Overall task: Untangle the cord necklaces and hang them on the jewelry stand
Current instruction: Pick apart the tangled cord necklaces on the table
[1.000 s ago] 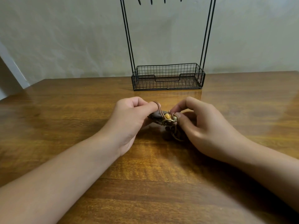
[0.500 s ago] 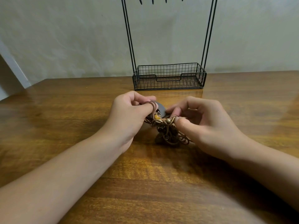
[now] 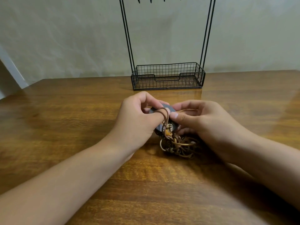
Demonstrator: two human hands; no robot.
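A tangled bundle of brown cord necklaces (image 3: 179,146) with beads and metal rings hangs between my hands, its lower part on the wooden table (image 3: 65,127). A dark round pendant (image 3: 169,109) sits at the top of the bundle. My left hand (image 3: 139,117) pinches a brown cord loop that runs over its thumb. My right hand (image 3: 199,120) grips the pendant and cords from the right, thumb on the front. The black wire jewelry stand (image 3: 167,77) rises behind the hands, its hooks just visible at the top edge.
The stand's wire basket base rests near the table's far edge, against a pale wall (image 3: 65,38). Wooden tabletop stretches to the left, right and in front of the hands.
Both hands have lifted the top of the bundle. The pendant has turned up into view and more cord hangs loose below onto the table.
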